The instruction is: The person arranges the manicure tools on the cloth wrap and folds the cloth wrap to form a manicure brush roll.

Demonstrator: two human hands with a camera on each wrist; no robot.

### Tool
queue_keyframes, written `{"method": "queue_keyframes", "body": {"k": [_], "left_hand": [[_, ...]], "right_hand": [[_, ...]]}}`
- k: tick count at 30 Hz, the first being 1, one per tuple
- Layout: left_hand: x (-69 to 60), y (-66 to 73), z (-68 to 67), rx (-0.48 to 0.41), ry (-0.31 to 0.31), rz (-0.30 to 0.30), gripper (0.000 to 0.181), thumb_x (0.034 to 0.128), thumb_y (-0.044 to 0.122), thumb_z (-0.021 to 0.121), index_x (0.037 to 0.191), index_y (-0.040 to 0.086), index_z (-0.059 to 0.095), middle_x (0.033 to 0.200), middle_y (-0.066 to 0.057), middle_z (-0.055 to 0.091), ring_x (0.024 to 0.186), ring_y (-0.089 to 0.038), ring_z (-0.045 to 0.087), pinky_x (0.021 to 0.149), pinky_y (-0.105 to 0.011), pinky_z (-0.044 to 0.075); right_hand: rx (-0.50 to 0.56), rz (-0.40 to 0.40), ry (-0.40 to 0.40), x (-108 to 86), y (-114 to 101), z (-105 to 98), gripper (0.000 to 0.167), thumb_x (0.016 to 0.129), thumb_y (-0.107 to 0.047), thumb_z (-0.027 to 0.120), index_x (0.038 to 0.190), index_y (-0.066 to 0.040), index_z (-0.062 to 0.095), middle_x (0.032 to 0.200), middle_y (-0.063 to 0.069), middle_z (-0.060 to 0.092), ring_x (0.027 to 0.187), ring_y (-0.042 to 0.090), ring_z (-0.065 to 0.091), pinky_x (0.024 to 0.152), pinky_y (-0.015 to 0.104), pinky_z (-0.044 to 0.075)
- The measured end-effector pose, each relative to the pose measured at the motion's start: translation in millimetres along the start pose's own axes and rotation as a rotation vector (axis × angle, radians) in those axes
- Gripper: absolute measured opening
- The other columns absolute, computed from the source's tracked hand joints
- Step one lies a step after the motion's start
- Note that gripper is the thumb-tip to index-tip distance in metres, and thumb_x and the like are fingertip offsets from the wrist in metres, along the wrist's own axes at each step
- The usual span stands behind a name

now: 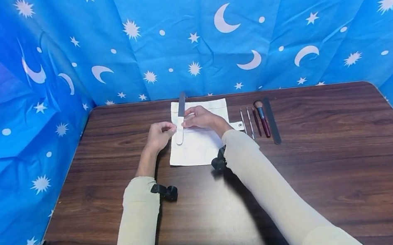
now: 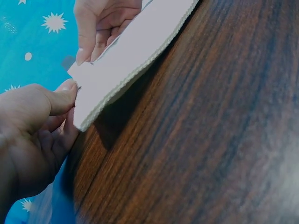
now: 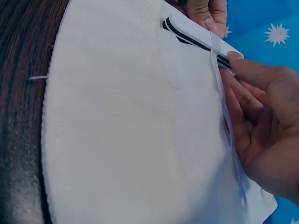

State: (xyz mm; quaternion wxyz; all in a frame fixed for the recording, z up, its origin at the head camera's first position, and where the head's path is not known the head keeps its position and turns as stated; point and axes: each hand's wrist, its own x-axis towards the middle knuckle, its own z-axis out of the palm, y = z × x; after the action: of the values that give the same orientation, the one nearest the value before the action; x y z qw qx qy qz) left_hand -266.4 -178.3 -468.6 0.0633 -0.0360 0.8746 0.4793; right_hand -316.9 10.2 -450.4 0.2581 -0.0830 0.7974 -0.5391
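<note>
A white cloth pouch (image 1: 197, 151) lies open near the table's far edge. Over its left side lies a nail file (image 1: 181, 105), grey at its far end and white nearer me. The right wrist view shows white, black-edged layers of the nail file (image 3: 187, 29) passing under a thin elastic band (image 3: 216, 56). My right hand (image 1: 201, 118) pinches the file beside that band between thumb and fingers. With thumb and fingertips, my left hand (image 1: 160, 135) pinches the pouch's left edge, also seen in the left wrist view, where the cloth (image 2: 121, 60) hides some fingertips.
Right of the pouch's snap tab (image 1: 237, 126) lie two slim metal tools (image 1: 250, 123), a dark thin tool (image 1: 257, 122), a makeup brush (image 1: 263, 119) and a dark nail file (image 1: 272, 122). A blue star-patterned curtain (image 1: 184, 36) hangs behind the wooden table (image 1: 336, 153).
</note>
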Motion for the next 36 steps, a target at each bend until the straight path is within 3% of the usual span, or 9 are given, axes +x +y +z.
{"method": "queue_keyframes", "body": {"k": [4,7,13,16,19,22,36], "left_hand": [[1.0,1.4,1.4,-0.022,0.005,-0.002,0.018,0.1016,0.013,0.061,0.107,0.001,0.073,0.102,-0.011,0.068,0.088,-0.019,0.054,0.075,-0.025,0.043],[1.9,2.3,2.0,-0.03,0.01,-0.003,0.017,0.101,0.013,0.062,0.106,0.001,0.073,0.101,-0.01,0.068,0.087,-0.018,0.053,0.075,-0.025,0.043],[2.4,0.3,0.9,-0.044,0.009,-0.008,0.017,0.1002,0.013,0.064,0.106,0.001,0.074,0.101,-0.009,0.069,0.085,-0.016,0.054,0.074,-0.024,0.043],[2.1,-1.2,1.0,-0.051,0.011,-0.014,0.017,0.0998,0.013,0.064,0.106,0.001,0.074,0.104,-0.011,0.071,0.085,-0.015,0.054,0.074,-0.023,0.044],[0.9,-1.5,1.1,-0.05,0.011,-0.022,0.017,0.0998,0.014,0.065,0.107,0.001,0.074,0.108,-0.013,0.072,0.088,-0.015,0.056,0.075,-0.022,0.044],[-0.6,-0.6,1.1,-0.048,0.01,-0.025,0.018,0.0997,0.014,0.065,0.107,0.002,0.075,0.112,-0.014,0.073,0.091,-0.017,0.057,0.077,-0.022,0.044],[-1.9,-1.7,0.3,-0.056,0.017,0.014,0.018,0.0982,0.011,0.066,0.106,-0.002,0.075,0.11,-0.019,0.074,0.085,-0.012,0.059,0.073,-0.019,0.046]], "right_hand": [[0.145,0.017,0.019,1.6,4,-1,0.051,0.097,-0.011,0.065,0.144,0.002,0.05,0.138,0.023,0.063,0.109,0.017,0.067,0.103,0.028,0.051],[0.243,0.039,0.065,4.6,5,0,0.052,0.098,-0.016,0.065,0.146,-0.003,0.051,0.141,0.019,0.062,0.116,0.02,0.065,0.101,0.029,0.053],[0.345,0.093,0.204,11.0,3,2,0.045,0.1,-0.025,0.065,0.142,-0.009,0.058,0.13,0.017,0.07,0.092,0.009,0.069,0.068,0.015,0.052],[0.391,0.114,0.253,12.8,2,3,0.039,0.1,-0.024,0.066,0.136,-0.009,0.064,0.111,0.01,0.077,0.076,0.004,0.069,0.061,0.014,0.051],[0.413,0.124,0.279,13.4,1,4,0.035,0.099,-0.022,0.068,0.131,-0.007,0.067,0.084,-0.001,0.075,0.065,0.001,0.067,0.057,0.014,0.05],[0.415,0.125,0.288,13.0,1,5,0.034,0.098,-0.02,0.069,0.128,-0.006,0.069,0.068,-0.009,0.069,0.06,0.001,0.066,0.055,0.014,0.049],[0.383,0.121,0.243,13.1,2,5,0.032,0.098,-0.016,0.068,0.126,0.001,0.068,0.062,-0.009,0.067,0.056,0.001,0.065,0.055,0.014,0.05]]}}
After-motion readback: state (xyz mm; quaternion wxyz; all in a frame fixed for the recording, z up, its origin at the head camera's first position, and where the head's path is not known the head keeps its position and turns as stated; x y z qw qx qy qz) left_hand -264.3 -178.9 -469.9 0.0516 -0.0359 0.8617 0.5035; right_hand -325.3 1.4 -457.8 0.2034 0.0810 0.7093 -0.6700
